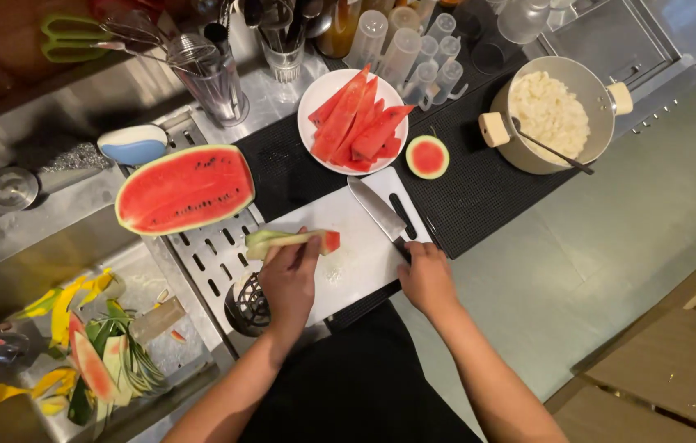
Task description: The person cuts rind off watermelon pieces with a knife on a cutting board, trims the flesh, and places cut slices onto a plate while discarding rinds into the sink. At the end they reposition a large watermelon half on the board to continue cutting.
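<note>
Left hand point(289, 279) grip grasps a watermelon rind strip point(290, 240) on the cutting board point(356, 246). Right hand point(426, 275) grip clenches the knife point(381, 215) handle, blade pointing to 11 o'clock.

Half watermelon point(185, 189) lies cut face up, up-left of the left hand, on the perforated steel drain board point(215, 256). White plate point(313, 102) with red melon wedges point(359, 123) sits straight ahead of both hands; a round melon end cap point(428, 157) lies just beside it, up from the right hand. Pot point(594, 90) of pale chopped pieces with a spoon point(551, 148) in it stands far up-right of the right hand. Clear plastic cups point(409, 45) stand behind the plate. Utensil holder with whisk point(208, 70) is up-left. Blue-white sponge point(133, 143) sits near the melon half. Rind scraps point(102, 361) are piled in the sink, left of the left arm.
</note>
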